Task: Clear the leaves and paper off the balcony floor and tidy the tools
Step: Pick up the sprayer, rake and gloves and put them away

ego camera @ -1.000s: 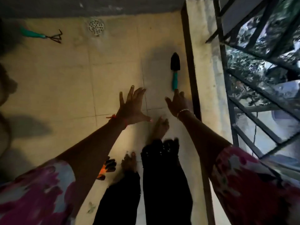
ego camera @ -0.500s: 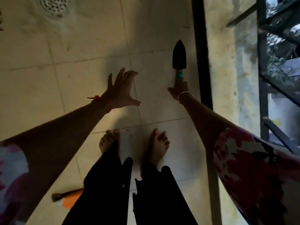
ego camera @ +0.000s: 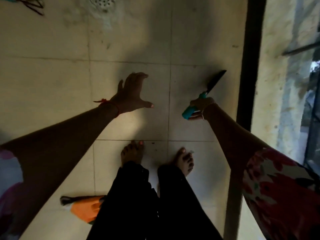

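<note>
**Trowel in the right hand**

The right hand [ego camera: 201, 105] has its fingers curled round the teal handle of the trowel [ego camera: 214, 80], whose narrow black blade slants toward the floor's [ego camera: 129, 40] right edge. The left hand [ego camera: 131, 94] is spread wide, holding nothing. A hand rake [ego camera: 32, 4] lies at the far left corner.
</note>
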